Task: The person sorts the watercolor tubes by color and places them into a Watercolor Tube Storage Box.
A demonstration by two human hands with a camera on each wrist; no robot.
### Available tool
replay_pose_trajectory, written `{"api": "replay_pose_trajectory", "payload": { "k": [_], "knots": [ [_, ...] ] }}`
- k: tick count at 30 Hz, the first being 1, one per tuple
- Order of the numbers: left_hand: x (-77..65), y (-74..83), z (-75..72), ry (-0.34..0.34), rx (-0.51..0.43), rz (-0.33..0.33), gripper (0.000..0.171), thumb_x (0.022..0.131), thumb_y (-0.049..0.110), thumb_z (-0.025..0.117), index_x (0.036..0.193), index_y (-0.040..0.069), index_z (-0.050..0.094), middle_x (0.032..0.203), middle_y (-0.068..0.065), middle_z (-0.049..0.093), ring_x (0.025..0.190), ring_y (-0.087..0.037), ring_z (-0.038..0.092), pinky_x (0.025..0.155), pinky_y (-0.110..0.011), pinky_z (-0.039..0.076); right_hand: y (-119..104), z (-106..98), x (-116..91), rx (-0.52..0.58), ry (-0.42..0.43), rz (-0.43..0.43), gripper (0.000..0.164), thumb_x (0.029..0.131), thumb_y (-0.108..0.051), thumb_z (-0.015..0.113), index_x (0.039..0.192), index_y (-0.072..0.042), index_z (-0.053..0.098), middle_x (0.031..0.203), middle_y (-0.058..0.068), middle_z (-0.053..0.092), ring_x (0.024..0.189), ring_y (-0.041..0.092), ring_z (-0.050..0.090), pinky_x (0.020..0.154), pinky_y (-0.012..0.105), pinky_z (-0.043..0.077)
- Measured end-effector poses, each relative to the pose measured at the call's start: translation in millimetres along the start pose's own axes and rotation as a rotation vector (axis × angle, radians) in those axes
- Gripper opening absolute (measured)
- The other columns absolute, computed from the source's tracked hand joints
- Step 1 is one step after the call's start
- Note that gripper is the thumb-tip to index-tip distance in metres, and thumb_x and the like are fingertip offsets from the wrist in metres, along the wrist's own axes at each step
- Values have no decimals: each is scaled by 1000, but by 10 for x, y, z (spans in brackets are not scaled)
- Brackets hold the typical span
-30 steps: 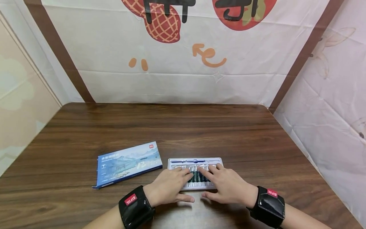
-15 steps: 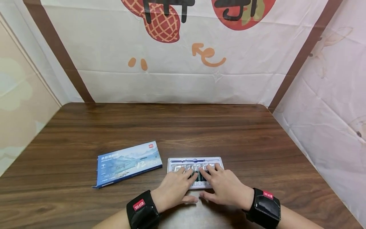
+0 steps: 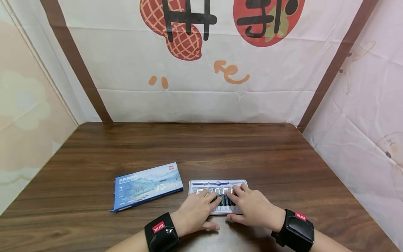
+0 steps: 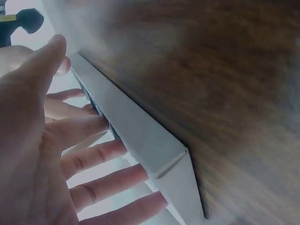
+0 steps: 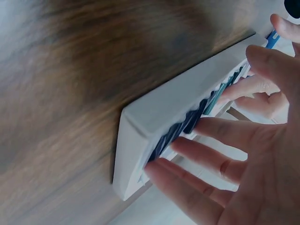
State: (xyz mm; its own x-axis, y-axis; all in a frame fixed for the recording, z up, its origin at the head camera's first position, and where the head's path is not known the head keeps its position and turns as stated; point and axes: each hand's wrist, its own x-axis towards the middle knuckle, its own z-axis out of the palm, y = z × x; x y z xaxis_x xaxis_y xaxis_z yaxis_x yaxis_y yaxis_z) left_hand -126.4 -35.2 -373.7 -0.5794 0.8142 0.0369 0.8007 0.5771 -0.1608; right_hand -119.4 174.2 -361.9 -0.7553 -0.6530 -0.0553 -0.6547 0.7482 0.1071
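A shallow white tray (image 3: 231,212) lies on the table in front of me, holding a row of dark-capped paint tubes (image 3: 224,200) and a blue paintbrush (image 3: 209,183) along its far side. My left hand (image 3: 193,214) rests over the tray's left half with fingers spread, their tips touching the tubes. Over the right half, my right hand (image 3: 258,208) does the same. Both thumbs lie outside the tray's near edge. The right wrist view shows straight fingers on the tubes (image 5: 180,126) inside the tray wall (image 5: 183,86). The hands hide many of the tubes.
A blue and white paint box (image 3: 148,185) lies flat and slanted to the left of the tray, with a flap sticking out at its left end. Dark wood table (image 3: 201,147) surrounds both, and a printed white curtain (image 3: 195,105) hangs behind it.
The head view has tilted slightly up, so everything sits lower. My hands have slid a little to the right over the tubes. The tray and box look unmoved on the table.
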Motion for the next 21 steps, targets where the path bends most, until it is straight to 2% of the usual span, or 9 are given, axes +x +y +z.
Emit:
{"api": "replay_pose_trajectory", "payload": {
  "k": [5,11,16,21],
  "knots": [
    [39,-1,-12,-27,1,-7,75,82,71,36,135,20,49,127,-1,51,108,-21,53,63,-26,49,-2,17,-3,-8,27,0,59,86,-51,55,129,-11,54,98,5,50,81,20,49,47,25,41],
    [70,18,-56,-7,6,-3,72,82,69,39,135,22,49,128,-4,51,108,-23,52,67,-28,50,-47,8,22,-44,43,5,57,86,-51,55,128,-12,56,100,8,50,79,21,46,44,24,39],
    [60,39,-58,-19,13,-20,74,80,70,39,135,21,49,128,-4,51,110,-23,51,66,-28,50,-70,-10,35,-47,10,17,57,87,-51,54,129,-13,55,105,9,50,84,22,47,45,24,40],
    [45,16,-46,-30,-15,-1,76,81,71,36,137,22,46,129,-4,50,111,-25,51,64,-28,50,-32,-47,31,-14,-49,38,58,87,-50,54,133,-15,51,105,8,50,86,21,50,47,25,42]
  ]
}}
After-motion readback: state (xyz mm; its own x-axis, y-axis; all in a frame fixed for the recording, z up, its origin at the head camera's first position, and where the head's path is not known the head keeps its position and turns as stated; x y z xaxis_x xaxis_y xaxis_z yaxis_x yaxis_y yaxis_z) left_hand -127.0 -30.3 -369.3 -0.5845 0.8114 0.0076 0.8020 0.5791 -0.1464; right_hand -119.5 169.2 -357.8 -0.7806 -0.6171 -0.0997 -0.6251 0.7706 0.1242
